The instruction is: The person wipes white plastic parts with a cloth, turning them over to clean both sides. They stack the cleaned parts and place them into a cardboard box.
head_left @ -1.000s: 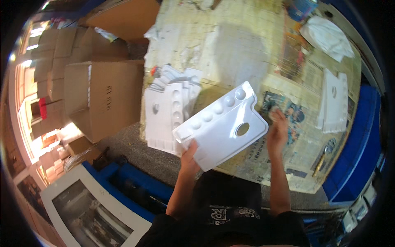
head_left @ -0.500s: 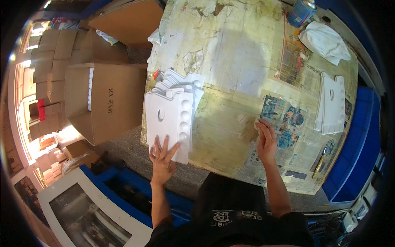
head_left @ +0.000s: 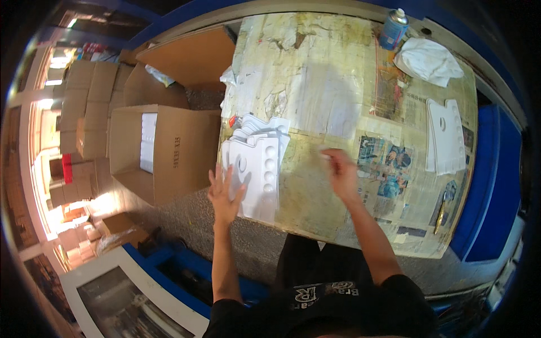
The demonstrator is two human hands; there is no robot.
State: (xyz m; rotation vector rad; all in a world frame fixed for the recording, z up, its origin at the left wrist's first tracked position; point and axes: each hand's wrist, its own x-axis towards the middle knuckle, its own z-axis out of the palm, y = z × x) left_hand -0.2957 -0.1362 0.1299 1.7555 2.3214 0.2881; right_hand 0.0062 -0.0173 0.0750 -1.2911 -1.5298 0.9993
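On the left part of the table lies a loose stack of white plastic paint palettes [head_left: 255, 177], each with a thumb hole and a row of round wells. My left hand [head_left: 224, 201], fingers spread, is at the stack's near left edge; whether it touches the top palette I cannot tell. Over the middle of the table, right of the stack, is my right hand [head_left: 342, 176], its fingers pinched together and slightly blurred. Something small and pale shows at its fingertips, too small to name. More white palettes [head_left: 445, 137] lie at the table's right side.
The worn, paper-covered table [head_left: 307, 194] carries a blue spray can [head_left: 393, 31] and a white cloth [head_left: 429, 61] at the far right. A slim gold-coloured tool [head_left: 441, 214] lies near the right edge. Left of the table stands an open cardboard box [head_left: 189, 152] with white contents.
My right hand has moved left from the printed pictures towards the stack. My left hand has shifted off the top palette's face to its left edge. The whole view has shifted slightly.
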